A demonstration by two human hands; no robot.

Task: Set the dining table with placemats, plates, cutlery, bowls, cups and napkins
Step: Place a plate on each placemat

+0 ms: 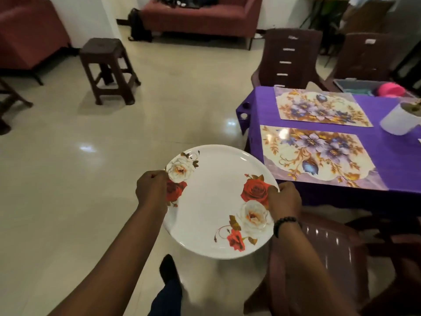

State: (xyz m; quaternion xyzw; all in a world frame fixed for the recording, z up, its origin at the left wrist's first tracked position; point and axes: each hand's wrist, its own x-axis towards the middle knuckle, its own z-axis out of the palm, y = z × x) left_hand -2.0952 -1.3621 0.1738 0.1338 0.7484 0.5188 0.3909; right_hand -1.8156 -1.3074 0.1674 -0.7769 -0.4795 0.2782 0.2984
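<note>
I carry a white plate (pixel 214 201) printed with red and white roses, held level over the floor to the left of the dining table. My left hand (pixel 152 192) grips its left rim and my right hand (pixel 284 200) grips its right rim. On the purple tablecloth (pixel 391 160) lie two floral placemats, a near one (pixel 316 156) and a far one (pixel 319 107), both bare.
A white pot (pixel 401 119) stands at the table's right edge, a grey tray (pixel 355 84) with a pink item (pixel 390 89) behind. Brown plastic chairs stand close at lower right (pixel 323 258) and beyond the table (pixel 289 58). A brown stool (pixel 107 69) and red sofa (pixel 198 17) stand across the tiled floor.
</note>
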